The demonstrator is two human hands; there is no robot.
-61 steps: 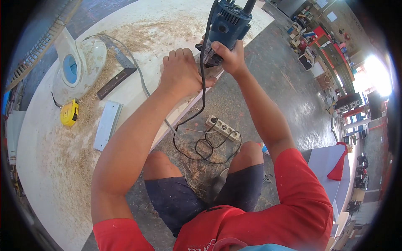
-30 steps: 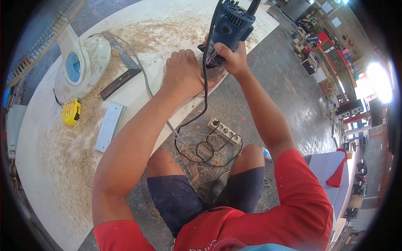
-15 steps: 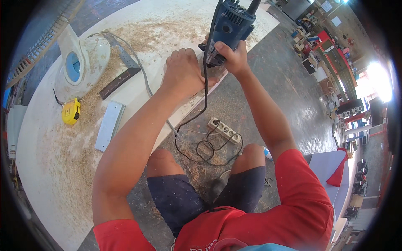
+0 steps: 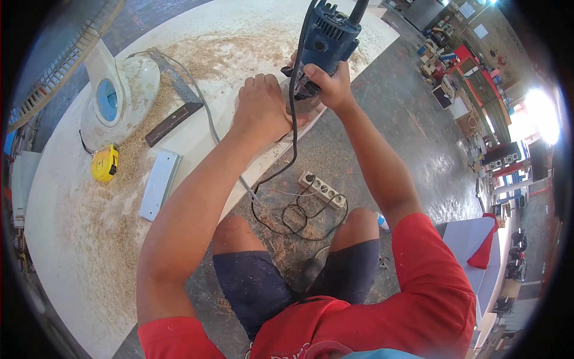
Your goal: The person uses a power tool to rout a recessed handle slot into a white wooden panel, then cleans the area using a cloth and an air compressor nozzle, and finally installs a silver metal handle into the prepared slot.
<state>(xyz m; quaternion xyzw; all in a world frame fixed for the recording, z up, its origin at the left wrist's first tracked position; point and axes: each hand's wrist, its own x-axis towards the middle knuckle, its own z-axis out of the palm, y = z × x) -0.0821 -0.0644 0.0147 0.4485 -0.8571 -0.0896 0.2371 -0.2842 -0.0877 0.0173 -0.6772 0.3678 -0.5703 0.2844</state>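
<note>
Your right grip [image 4: 335,87] was closed round the lower body of the blue trim router [image 4: 327,45], thumb on the near side; most of the other fingers were hidden behind it. The router stood over the desk [image 4: 51,227], near its right edge, top end by the frame's upper border. Its base and bit were hard to make out: dark, and crowded by hands and cord.

Your left grip [image 4: 263,110] lay palm down just beside the base, fingers bent, thumb out toward the edge and partly behind the black cord [image 4: 294,128]. Can't tell how far it was closed or whether it had hold of anything.

Left of your forearm: grey metal bar [image 4: 160,184], yellow tape measure [image 4: 105,163], dark-handled try square [image 4: 173,124], its blade dusted over with sawdust [image 4: 113,215]. A white piece with a round blue patch [image 4: 124,99] sat beyond; kind unclear. The power strip [image 4: 321,190] lay on the floor, cord looped about it.
</note>
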